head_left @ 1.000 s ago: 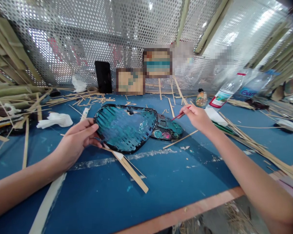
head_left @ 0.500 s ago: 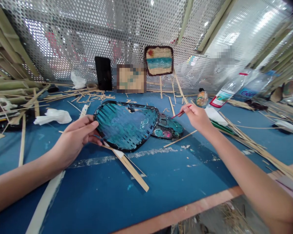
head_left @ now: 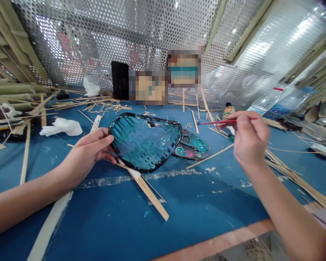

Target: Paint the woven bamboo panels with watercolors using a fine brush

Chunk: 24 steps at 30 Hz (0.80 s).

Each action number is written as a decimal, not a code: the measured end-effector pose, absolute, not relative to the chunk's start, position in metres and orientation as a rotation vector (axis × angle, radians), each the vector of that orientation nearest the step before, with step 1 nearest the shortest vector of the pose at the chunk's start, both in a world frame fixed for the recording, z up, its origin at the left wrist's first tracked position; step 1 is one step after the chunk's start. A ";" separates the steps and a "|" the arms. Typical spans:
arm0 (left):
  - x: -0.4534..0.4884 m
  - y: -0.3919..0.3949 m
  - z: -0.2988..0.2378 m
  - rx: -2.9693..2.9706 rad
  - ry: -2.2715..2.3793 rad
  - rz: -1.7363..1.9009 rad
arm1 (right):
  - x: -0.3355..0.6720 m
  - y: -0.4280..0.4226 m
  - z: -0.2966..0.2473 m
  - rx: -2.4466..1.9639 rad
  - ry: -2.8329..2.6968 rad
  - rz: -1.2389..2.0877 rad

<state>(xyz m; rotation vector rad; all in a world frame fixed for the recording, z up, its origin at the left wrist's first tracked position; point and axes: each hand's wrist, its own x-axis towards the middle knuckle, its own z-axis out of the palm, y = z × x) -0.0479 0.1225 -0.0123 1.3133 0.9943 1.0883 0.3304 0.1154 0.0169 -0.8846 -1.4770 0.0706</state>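
My left hand grips the left edge of a woven bamboo panel with a black rim. Blue and teal paint covers its strips, wet and shiny toward the right. Between the fingers of my right hand is a thin red paintbrush, held nearly level with its tip pointing left, apart from the panel. Partly hidden behind the panel's right side lies a paint palette with teal and pink paint in its wells. A flat bamboo strip sticks out below the panel toward me.
Bamboo slivers litter the back of the blue table. A black phone leans on the perforated metal wall. Crumpled tissue lies at left; plastic bottles and long bamboo strips are on the right.
My right hand has lifted the paintbrush off the palette and moved right, toward me. My left hand still holds the panel in nearly the same place. The view has shifted slightly.
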 end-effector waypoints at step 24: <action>-0.046 0.123 -0.013 1.288 0.966 1.128 | 0.290 0.081 0.006 -0.801 -2.035 0.051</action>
